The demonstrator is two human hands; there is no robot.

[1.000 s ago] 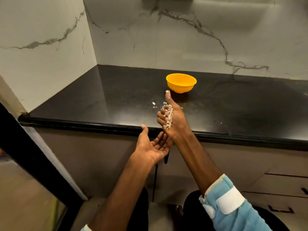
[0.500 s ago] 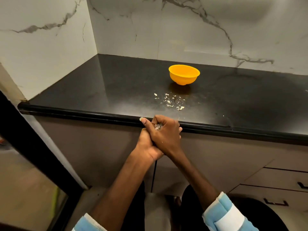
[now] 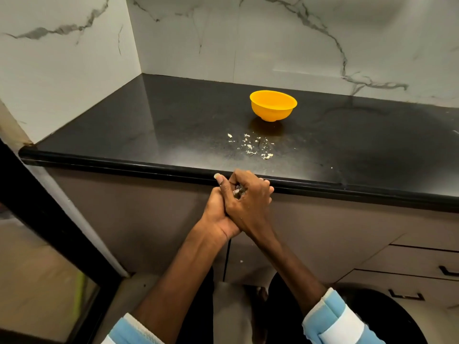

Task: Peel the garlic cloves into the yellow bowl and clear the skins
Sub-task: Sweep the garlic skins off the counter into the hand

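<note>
The yellow bowl (image 3: 273,105) stands on the black countertop (image 3: 149,125); its inside is hidden from here. Small scraps of garlic skin (image 3: 253,146) lie scattered in front of it. Just below the counter's front edge my two hands are pressed together. My left hand (image 3: 218,209) lies underneath as a cupped palm with its thumb up. My right hand (image 3: 248,202) is curled on top of it, and a clump of garlic skins (image 3: 238,192) shows between them.
Marble-patterned walls close the counter at the back and left. Brown cabinet fronts with drawers and dark handles (image 3: 447,270) sit below the counter at the right. A dark frame (image 3: 49,224) runs diagonally at the left. One skin scrap (image 3: 241,261) lies lower down.
My right hand, which held skins upright above the counter edge a second ago, came down onto my cupped left palm and closed over it. Both hands have stayed pressed together since.
</note>
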